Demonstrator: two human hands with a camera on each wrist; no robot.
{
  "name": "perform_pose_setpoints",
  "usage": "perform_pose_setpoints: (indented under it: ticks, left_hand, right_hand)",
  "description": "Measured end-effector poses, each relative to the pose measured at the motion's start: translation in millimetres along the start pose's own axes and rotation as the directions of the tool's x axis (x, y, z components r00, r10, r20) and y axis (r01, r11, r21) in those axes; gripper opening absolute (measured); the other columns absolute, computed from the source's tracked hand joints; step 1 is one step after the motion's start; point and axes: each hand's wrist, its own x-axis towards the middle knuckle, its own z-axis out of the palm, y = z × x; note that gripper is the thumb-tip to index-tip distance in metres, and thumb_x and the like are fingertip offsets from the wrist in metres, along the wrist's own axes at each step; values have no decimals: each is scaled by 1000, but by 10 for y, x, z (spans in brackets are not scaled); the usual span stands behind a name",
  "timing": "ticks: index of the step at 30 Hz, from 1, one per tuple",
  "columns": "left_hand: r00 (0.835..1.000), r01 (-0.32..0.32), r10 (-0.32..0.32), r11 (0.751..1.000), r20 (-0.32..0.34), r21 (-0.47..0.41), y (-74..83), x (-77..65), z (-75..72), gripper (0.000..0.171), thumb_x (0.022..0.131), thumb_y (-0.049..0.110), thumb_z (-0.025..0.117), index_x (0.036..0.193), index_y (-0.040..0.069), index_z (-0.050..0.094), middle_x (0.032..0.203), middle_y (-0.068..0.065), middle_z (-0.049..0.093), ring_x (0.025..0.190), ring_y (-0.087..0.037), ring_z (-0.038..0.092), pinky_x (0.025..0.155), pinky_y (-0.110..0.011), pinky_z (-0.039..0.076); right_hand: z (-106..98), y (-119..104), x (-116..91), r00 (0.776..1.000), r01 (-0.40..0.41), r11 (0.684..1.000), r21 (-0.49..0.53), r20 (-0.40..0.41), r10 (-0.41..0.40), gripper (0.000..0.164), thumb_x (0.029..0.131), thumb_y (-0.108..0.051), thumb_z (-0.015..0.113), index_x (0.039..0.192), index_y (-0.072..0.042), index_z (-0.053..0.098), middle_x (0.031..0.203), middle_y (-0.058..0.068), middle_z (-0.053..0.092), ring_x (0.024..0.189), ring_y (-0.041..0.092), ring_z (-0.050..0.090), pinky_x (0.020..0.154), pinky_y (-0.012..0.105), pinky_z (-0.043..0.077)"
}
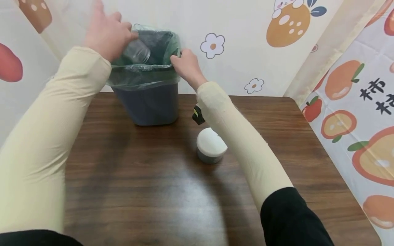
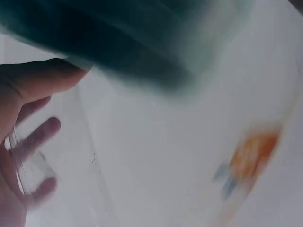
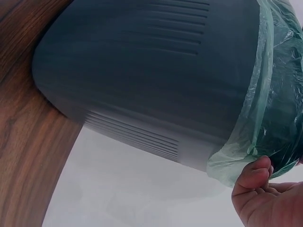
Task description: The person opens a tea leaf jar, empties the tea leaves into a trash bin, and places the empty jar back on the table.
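In the head view my left hand (image 1: pixel 106 32) is above the left rim of a dark blue-grey bin (image 1: pixel 150 106), its fingers spread. Just beside that hand, a clear plastic cup (image 1: pixel 138 53) tilts into the bin's mouth. Clear plastic also shows in the left wrist view across the outstretched fingers (image 2: pixel 40 137); how firmly they touch it is unclear. My right hand (image 1: pixel 188 66) pinches the green bin bag (image 3: pixel 270 94) at the rim's right side, thumb against fingers. The bag lines the bin and folds over its edge.
A small round jar with a white top (image 1: pixel 211 142) stands on the brown wooden table (image 1: pixel 147 191), beside my right forearm. A black device (image 1: pixel 198 115) sits at the right wrist. Behind the bin rises a printed wall covering (image 1: pixel 237 65); another cloth (image 1: pixel 338 153) borders the right.
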Motion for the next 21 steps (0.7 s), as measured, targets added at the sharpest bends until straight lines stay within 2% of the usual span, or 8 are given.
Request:
perform_pose_setpoints:
  ticks: [3,5,9,11,15,17,21]
  left_hand:
    - [999,-43,42,998,18,53,17,1,-1,39,87,-8,57,122,9,59,114,-21,56,98,-39,44,96,-66,20]
    - [999,-45,45,997,0,57,24,0,-2,39,88,-8,56,122,9,60,112,-21,57,98,-39,44,98,-66,19]
    - [999,-33,33,997,5,64,41,-11,-15,40,88,-8,55,123,10,60,116,-21,56,101,-39,44,100,-66,17]
    - [1000,-27,27,998,10,48,50,-29,-14,40,88,-7,56,124,10,60,115,-21,57,99,-39,45,98,-66,19]
    - [1000,7,-7,998,0,-66,10,-51,-14,45,87,-10,54,126,11,58,115,-22,56,98,-41,44,96,-68,18]
    - [999,25,-28,993,-19,-117,-26,-79,-7,46,87,-10,52,127,11,58,115,-23,56,99,-42,43,98,-71,14]
    - [999,33,-36,995,-29,-97,-46,-154,16,44,91,-9,49,129,12,57,116,-22,56,99,-42,43,97,-72,15]
  right_hand:
    - [5,-6,-6,1000,-5,1000,-9,3,5,21,98,-22,42,79,-12,42,73,3,37,62,15,34,59,27,33]
    - [5,-11,-7,1000,-10,1000,-12,5,10,21,98,-22,42,79,-12,41,73,2,37,62,15,34,59,27,32]
    - [-8,-13,-24,1000,-6,1000,-10,18,7,21,98,-22,41,80,-12,41,73,2,37,62,15,33,60,28,32]
    - [-13,-11,-38,1000,-9,1000,-11,23,10,20,97,-22,41,80,-12,41,74,2,37,62,15,33,60,28,32]
    - [-23,-13,-63,1000,-8,1000,-14,13,8,20,98,-22,42,80,-12,41,74,2,37,62,15,34,60,27,32]
    - [-24,-16,-77,1000,-4,1000,-14,9,4,20,98,-21,43,80,-11,42,74,2,38,62,15,34,59,27,33]
    - [-23,-19,-96,1000,-3,1000,-18,17,4,20,98,-22,42,82,-11,42,76,3,38,62,15,34,59,26,33]
